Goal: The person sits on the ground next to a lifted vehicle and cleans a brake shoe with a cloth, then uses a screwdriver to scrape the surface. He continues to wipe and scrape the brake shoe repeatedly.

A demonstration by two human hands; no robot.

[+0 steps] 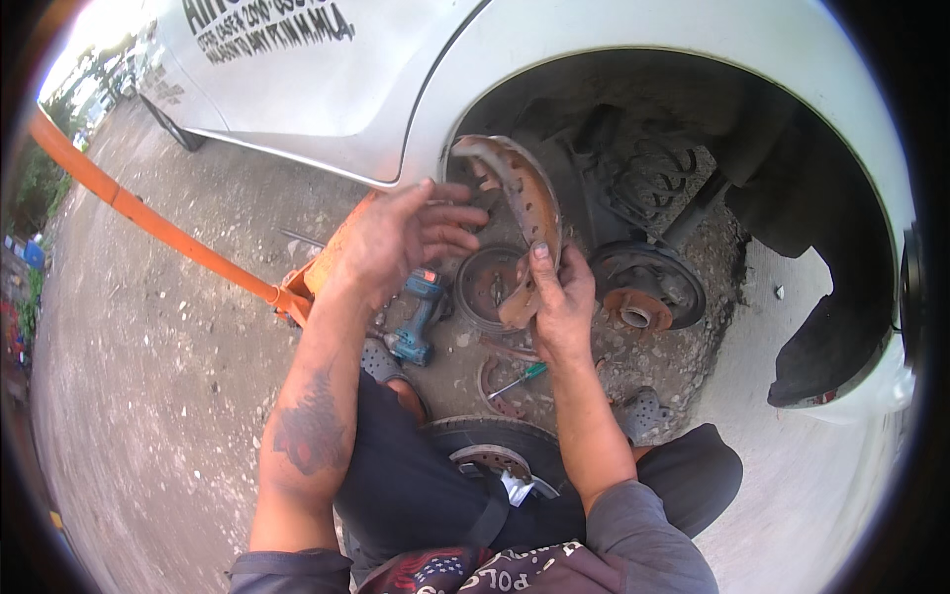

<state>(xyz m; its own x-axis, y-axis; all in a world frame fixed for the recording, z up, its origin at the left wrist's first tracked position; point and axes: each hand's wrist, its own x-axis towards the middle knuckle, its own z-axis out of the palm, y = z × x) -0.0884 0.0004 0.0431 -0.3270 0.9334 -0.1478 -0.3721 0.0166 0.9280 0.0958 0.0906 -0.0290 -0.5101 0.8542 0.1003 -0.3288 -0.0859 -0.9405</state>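
Note:
My right hand (564, 297) grips the lower end of a rusty, curved brake shoe (534, 193), thumb on its face. The shoe stands tilted upward in front of the wheel well. My left hand (401, 233) is raised just left of it, fingers spread and slightly blurred, holding nothing. Behind the shoe's lower end, a round dark brake drum (475, 297) lies on the ground, partly hidden. To the right sits the wheel hub (636, 310), rusty in the middle, on its dark backing plate (678, 282). Another curved shoe (490, 384) lies nearer me beside a green-handled screwdriver (534, 372).
A teal cordless driver (411, 332) lies below my left wrist. An orange floor jack (319, 269) with a long handle (148, 213) stands at left. The white car's fender (594, 30) arches over the wheel well. A tire (524, 445) lies between my legs.

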